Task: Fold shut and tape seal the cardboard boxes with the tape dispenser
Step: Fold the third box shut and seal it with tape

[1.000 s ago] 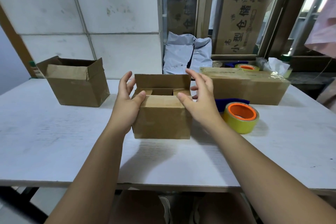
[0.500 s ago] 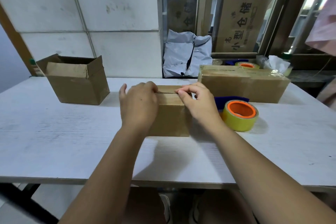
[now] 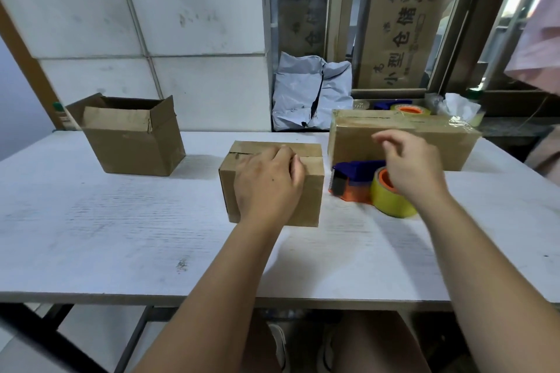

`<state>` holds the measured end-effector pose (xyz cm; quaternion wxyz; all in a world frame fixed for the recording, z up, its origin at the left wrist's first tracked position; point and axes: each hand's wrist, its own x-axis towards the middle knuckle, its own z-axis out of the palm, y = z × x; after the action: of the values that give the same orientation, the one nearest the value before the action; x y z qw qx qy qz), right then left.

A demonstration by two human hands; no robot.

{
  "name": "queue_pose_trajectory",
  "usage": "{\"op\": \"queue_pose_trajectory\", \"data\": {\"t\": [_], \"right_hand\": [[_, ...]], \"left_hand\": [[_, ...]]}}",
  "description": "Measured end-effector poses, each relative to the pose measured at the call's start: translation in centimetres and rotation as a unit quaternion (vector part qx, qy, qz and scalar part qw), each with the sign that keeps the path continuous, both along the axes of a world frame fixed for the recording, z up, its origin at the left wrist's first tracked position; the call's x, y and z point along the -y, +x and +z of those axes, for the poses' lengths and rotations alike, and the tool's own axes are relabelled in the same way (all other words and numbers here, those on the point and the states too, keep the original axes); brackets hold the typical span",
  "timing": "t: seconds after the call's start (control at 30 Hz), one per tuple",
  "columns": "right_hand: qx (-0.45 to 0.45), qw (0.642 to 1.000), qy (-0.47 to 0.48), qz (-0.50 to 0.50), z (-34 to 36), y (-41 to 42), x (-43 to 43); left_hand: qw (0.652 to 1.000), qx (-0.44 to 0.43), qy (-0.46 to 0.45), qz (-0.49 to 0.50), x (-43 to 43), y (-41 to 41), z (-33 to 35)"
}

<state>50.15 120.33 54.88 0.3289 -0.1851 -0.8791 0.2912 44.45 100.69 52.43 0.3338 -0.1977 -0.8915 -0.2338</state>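
Observation:
A small cardboard box (image 3: 312,191) stands mid-table with its top flaps folded down and a seam showing between them. My left hand (image 3: 268,182) presses on the box top, fingers bent over the flaps. Just right of the box lies the tape dispenser (image 3: 354,182), blue and orange, with a yellow tape roll on an orange core. My right hand (image 3: 409,163) hovers over the dispenser, fingers loosely spread and blurred, holding nothing.
An open cardboard box (image 3: 133,136) stands at the back left of the white table (image 3: 121,236). A longer taped box (image 3: 403,136) sits at the back right, with a second tape roll (image 3: 409,109) and a grey plastic bag (image 3: 309,94) behind it.
Both hands folded the small box's flaps shut. My left hand stayed pressing on the top while my right hand left the box and moved right, over the tape dispenser.

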Motion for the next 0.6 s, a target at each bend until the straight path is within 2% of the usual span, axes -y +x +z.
{"op": "queue_pose_trajectory", "data": {"t": [0.1,0.23,0.43,0.5,0.6], "right_hand": [[0.143,0.989,0.014,-0.028,-0.4,0.4,-3.2],[0.291,0.95,0.113,0.028,-1.2,-0.5,-5.1],[0.363,0.905,0.213,0.058,-1.5,-2.0,-5.9],[0.387,0.894,0.212,0.081,-1.2,-2.1,-5.6],[0.398,0.895,0.171,0.104,-1.0,-1.8,-5.7]], "left_hand": [[1.0,0.002,0.013,-0.003,-0.6,0.3,0.0],[1.0,-0.002,0.016,-0.011,-0.8,0.5,-0.1],[1.0,-0.022,0.018,-0.009,-0.8,0.2,-0.3],[0.999,-0.029,0.02,-0.005,-0.8,0.1,-0.4],[0.999,-0.037,0.014,-0.005,-0.7,0.1,-0.4]]}}
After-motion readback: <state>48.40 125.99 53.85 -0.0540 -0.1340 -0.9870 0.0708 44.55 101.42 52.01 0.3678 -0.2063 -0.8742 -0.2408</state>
